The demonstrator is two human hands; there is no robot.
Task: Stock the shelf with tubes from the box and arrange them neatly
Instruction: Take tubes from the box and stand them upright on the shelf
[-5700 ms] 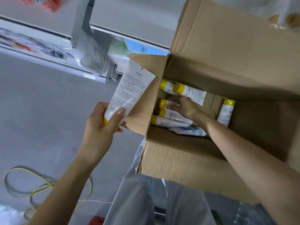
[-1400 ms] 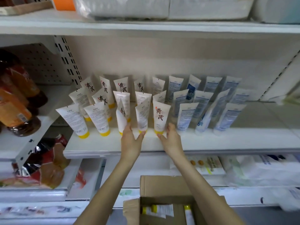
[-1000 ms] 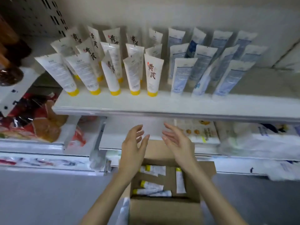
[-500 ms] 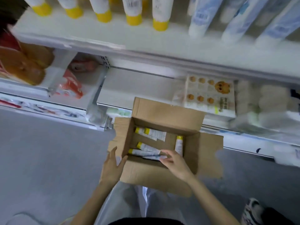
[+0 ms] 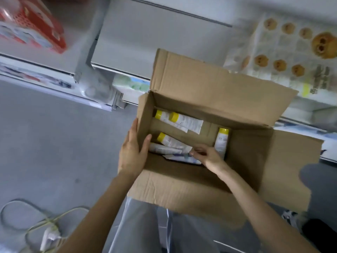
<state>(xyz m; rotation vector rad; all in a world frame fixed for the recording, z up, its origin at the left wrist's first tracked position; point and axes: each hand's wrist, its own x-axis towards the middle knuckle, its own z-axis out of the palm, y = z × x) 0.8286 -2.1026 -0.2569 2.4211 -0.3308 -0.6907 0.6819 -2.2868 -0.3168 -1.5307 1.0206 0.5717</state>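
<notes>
Grip of right hand [image 5: 206,156] clamping on blue-white tube [image 5: 179,158], lying flat in cardboard box [image 5: 182,189] by near wall. Grip of left hand [image 5: 132,154] pinching box's left wall, thumb inside. Smooth white yellow-capped tubes [image 5: 182,121] lying loose by far wall, bare brown bottom showing between. Flaps hanging wide open, edges wrinkly.

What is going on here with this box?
A person works at an open brown cardboard box beside low white shelves. The left hand grips the box's left wall, thumb inside. The right hand reaches in and touches a white-and-blue tube lying near several white tubes with yellow caps; none is lifted yet.
</notes>
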